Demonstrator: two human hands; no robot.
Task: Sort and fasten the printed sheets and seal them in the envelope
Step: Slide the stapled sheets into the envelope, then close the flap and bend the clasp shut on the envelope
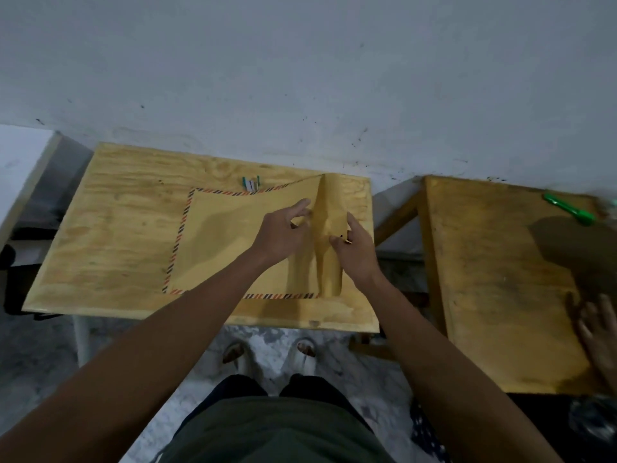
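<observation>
A wooden table (110,235) is carrying a brown envelope (227,242) with striped edging; small clips (251,183) are lying just beyond the envelope's far edge.

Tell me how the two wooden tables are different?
The left table has the big brown envelope on it, with both hands working there; the right table has only a green pen-like thing. The left table looks cleaner; the right table looks smudged darker. Both are light wood.
</observation>
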